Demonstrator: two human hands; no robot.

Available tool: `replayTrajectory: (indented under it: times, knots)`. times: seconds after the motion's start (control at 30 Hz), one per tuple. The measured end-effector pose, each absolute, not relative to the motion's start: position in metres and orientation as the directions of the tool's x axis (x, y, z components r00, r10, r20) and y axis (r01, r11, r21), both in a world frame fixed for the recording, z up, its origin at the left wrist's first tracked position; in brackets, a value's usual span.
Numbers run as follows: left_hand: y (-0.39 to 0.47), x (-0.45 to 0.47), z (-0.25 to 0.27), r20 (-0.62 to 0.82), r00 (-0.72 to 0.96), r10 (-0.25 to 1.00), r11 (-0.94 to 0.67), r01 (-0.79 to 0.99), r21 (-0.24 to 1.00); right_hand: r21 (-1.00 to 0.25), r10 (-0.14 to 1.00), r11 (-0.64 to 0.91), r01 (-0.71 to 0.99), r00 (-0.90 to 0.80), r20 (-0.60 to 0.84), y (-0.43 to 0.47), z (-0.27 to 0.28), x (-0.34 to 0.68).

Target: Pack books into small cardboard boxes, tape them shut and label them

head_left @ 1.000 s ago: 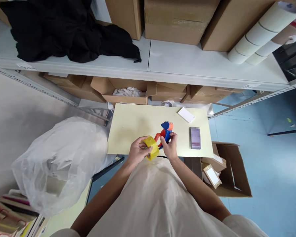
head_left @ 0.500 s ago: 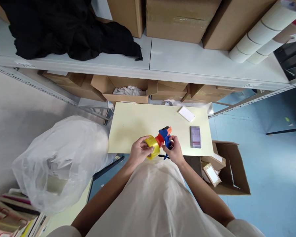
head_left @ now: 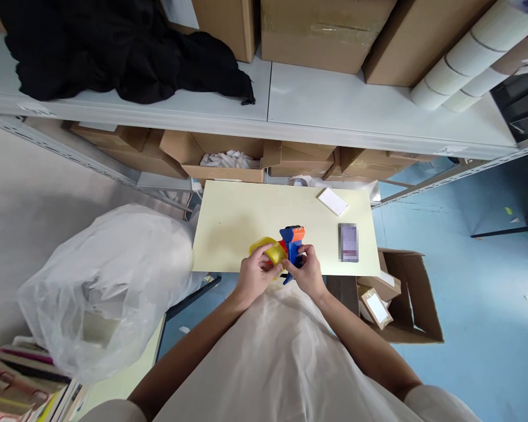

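Observation:
Close above the front edge of the pale yellow table (head_left: 229, 217), both my hands are on a tape dispenser. My left hand (head_left: 256, 274) grips the yellow roll of packing tape (head_left: 260, 241), fingers curled at its near side. Wrapped round the blue body of the tape dispenser (head_left: 293, 241) is my right hand (head_left: 308, 273), its thumb close to the tape. Red and orange parts show on the dispenser; the red part is mostly hidden behind the roll and fingers.
A white box (head_left: 332, 201) and a purple, blurred-out pack (head_left: 348, 242) lie on the table's right side. Left stands a large clear plastic bag (head_left: 110, 281); right, an open carton (head_left: 416, 299) of small boxes. A grey shelf (head_left: 334, 111) with cartons spans the far side.
The tape roll and dispenser have turned in my hands, so the roll now tilts left and more of the blue body shows. My left fingers have shifted right along the roll.

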State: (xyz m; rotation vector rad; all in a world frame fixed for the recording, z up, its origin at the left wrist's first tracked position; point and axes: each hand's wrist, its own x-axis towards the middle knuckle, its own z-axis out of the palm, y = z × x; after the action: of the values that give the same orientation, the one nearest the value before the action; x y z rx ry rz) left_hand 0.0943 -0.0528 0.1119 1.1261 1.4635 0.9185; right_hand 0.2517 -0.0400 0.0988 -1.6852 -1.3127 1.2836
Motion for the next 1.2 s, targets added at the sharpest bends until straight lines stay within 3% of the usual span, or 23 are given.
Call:
replayTrajectory:
  times: [0.3, 0.57, 0.67, 0.8, 0.9, 1.2]
  knots:
    - [-0.053, 0.092, 0.109, -0.303, -0.043, 0.952, 0.306, 0.133, 0.943, -0.867, 0.948, -0.244, 0.435, -0.082, -0.308, -0.034, 0.097, 0.261]
    - [-0.044, 0.092, 0.108, -0.46, -0.075, 0.885, 0.452, -0.096, 0.887, -0.878, 0.949, -0.159, 0.451, -0.176, -0.262, -0.033, 0.101, 0.264]
    - [-0.045, 0.093, 0.111, -0.432, -0.066, 0.9, 0.429, -0.053, 0.902, -0.893, 0.942, -0.219, 0.394, -0.155, -0.299, -0.036, 0.096, 0.263]
    - [-0.045, 0.093, 0.113, -0.345, -0.068, 0.936, 0.351, 0.17, 0.921, -0.897, 0.953, -0.245, 0.368, -0.081, -0.293, -0.037, 0.094, 0.263]
    - [-0.044, 0.091, 0.114, -0.298, -0.058, 0.953, 0.302, 0.288, 0.909, -0.915, 0.951, -0.232, 0.331, -0.12, -0.285, -0.035, 0.095, 0.265]
    - [-0.044, 0.08, 0.11, -0.34, 0.015, 0.94, 0.328, 0.233, 0.916, -0.934, 0.897, -0.318, 0.162, -0.268, -0.352, -0.034, 0.097, 0.274]
